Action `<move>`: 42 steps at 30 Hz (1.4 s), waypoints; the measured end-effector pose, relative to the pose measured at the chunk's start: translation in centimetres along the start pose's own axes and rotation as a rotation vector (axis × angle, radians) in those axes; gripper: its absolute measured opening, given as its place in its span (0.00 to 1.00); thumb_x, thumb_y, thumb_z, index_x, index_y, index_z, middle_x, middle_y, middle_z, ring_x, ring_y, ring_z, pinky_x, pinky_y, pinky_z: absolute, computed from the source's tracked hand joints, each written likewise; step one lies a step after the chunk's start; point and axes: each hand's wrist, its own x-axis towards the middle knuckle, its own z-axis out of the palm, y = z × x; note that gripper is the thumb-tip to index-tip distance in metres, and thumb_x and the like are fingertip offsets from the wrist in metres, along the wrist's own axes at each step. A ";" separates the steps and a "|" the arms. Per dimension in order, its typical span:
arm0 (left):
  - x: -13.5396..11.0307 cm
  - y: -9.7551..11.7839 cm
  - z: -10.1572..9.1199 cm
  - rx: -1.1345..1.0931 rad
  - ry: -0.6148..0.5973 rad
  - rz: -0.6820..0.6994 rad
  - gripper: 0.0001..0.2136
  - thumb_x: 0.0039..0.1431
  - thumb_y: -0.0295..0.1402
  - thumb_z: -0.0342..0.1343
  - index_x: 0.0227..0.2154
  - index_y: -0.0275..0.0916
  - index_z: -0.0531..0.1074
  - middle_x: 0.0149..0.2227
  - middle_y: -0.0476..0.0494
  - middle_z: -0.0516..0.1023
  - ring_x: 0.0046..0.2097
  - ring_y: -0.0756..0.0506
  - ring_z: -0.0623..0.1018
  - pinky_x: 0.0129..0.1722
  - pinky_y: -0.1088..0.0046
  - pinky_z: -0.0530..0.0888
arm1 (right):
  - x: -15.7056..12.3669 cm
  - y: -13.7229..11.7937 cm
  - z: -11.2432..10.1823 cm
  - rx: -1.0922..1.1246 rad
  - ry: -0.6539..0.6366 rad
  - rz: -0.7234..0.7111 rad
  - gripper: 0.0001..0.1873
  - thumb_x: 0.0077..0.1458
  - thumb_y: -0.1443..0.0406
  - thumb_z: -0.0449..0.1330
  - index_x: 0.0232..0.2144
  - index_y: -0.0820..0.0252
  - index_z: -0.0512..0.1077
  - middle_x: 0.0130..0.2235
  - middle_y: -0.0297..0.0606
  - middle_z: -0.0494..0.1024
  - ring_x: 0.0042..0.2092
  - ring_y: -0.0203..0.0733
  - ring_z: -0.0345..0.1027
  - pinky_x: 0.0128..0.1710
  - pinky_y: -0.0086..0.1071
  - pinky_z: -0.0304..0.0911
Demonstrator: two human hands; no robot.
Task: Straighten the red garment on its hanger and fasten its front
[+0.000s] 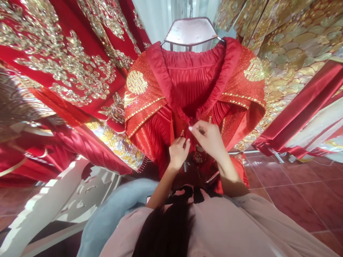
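A red robe (191,76) with a gathered satin collar and glittery shoulder flaps hangs in front of me on a hanger (190,31). Gold beads edge the flaps, and a round gold emblem (137,82) sits on one of them. My right hand (210,139) pinches the robe at the bottom of its neckline, thumb and forefinger together. Just below and to the left, my left hand (178,154) has its fingers curled closed on the robe's front edge. Both hands are close together but apart. What exactly lies between the fingertips is too small to make out.
Red cloth with silver-gold beading (77,64) hangs at left. A gold scale-patterned garment (289,60) hangs at right, beside red velvet drapes (292,107). A white carved wooden piece (45,203) stands at lower left. Reddish tiles (294,200) cover the floor.
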 end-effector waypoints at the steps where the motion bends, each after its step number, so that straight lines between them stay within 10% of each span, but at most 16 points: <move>1: 0.2 -0.1 -0.1 0.003 -0.012 -0.009 0.13 0.63 0.34 0.48 0.23 0.38 0.68 0.26 0.48 0.70 0.29 0.49 0.70 0.27 0.75 0.60 | -0.4 0.1 0.1 0.002 -0.045 0.002 0.13 0.56 0.63 0.55 0.22 0.62 0.65 0.21 0.31 0.67 0.22 0.29 0.55 0.26 0.25 0.49; 9: 1.5 -1.0 -1.4 -0.043 -0.042 -0.108 0.14 0.61 0.38 0.49 0.21 0.38 0.66 0.25 0.46 0.70 0.29 0.48 0.70 0.27 0.75 0.61 | -2.6 2.1 1.7 0.100 -0.156 0.004 0.17 0.59 0.60 0.51 0.20 0.61 0.62 0.18 0.28 0.60 0.21 0.29 0.52 0.25 0.25 0.49; 14: 2.1 -0.4 -1.2 -0.654 0.081 -0.117 0.19 0.62 0.46 0.42 0.34 0.36 0.71 0.31 0.43 0.74 0.33 0.47 0.74 0.35 0.71 0.70 | -2.9 3.0 3.7 0.172 -0.102 0.002 0.13 0.57 0.60 0.52 0.23 0.61 0.66 0.19 0.29 0.63 0.21 0.29 0.53 0.25 0.24 0.50; 20: 3.9 1.6 -1.7 -1.079 -0.189 -0.036 0.21 0.61 0.46 0.43 0.45 0.37 0.71 0.51 0.37 0.73 0.51 0.44 0.73 0.52 0.66 0.70 | -3.4 2.9 3.4 0.075 -0.062 0.009 0.12 0.55 0.63 0.52 0.22 0.61 0.66 0.19 0.30 0.63 0.22 0.30 0.54 0.26 0.25 0.50; 34: 5.2 1.8 -0.7 -1.163 -0.428 -0.178 0.20 0.53 0.28 0.50 0.51 0.38 0.66 0.45 0.41 0.76 0.51 0.46 0.74 0.52 0.68 0.69 | -2.9 2.9 2.7 0.043 -0.017 0.002 0.13 0.54 0.63 0.53 0.20 0.61 0.69 0.18 0.31 0.65 0.21 0.30 0.54 0.25 0.26 0.50; 42: 4.2 2.7 -1.8 -1.083 -0.227 -0.212 0.09 0.56 0.34 0.53 0.39 0.37 0.70 0.29 0.49 0.72 0.28 0.51 0.73 0.30 0.76 0.70 | -3.0 2.8 2.2 0.021 -0.016 -0.009 0.13 0.55 0.64 0.53 0.21 0.61 0.72 0.20 0.32 0.70 0.21 0.31 0.57 0.26 0.26 0.53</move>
